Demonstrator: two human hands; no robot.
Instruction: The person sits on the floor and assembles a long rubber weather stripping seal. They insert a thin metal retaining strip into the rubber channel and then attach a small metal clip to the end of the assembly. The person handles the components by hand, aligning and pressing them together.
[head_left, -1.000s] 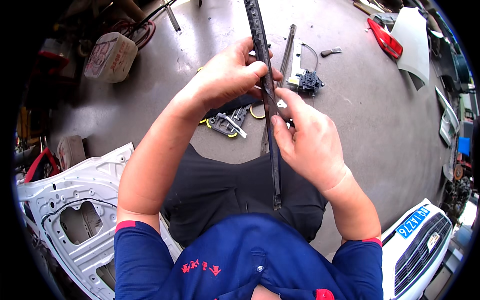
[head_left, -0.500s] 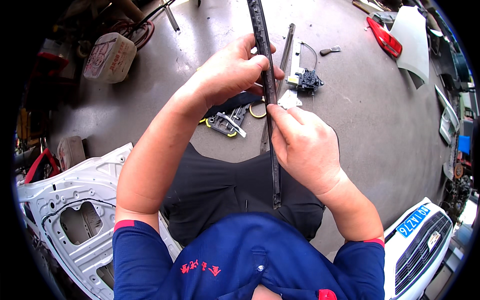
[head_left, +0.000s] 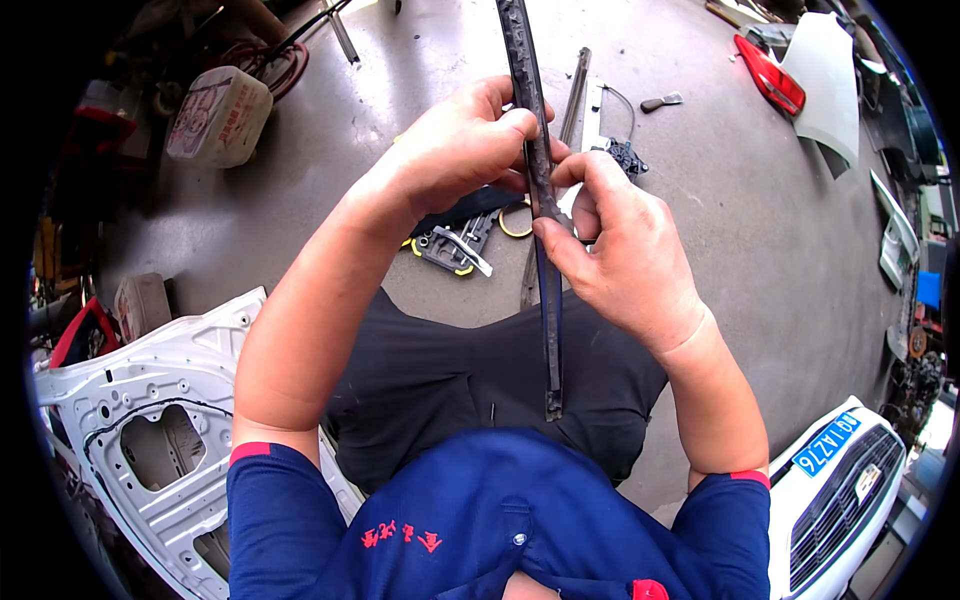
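Observation:
A long, narrow black weatherstrip runs upright in front of me from the top edge of the view down over my lap. My left hand is closed round its upper part, thumb on the face and fingers behind. Lower down, my right hand grips the strip's right edge, its thumb pressed on the strip and its index finger bent close to my left fingertips. Behind the hands on the floor lies a window regulator with a black motor, partly hidden by my right hand.
A grey and yellow tool case and a roll of tape lie beyond my knees. A white door panel stands at left, a white bumper with grille at right. A red tail light and a plastic jug sit farther off.
My right hand has turned and opened up a little: its index finger has moved up toward my left fingers, and its thumb now presses the strip. My left hand keeps its hold.

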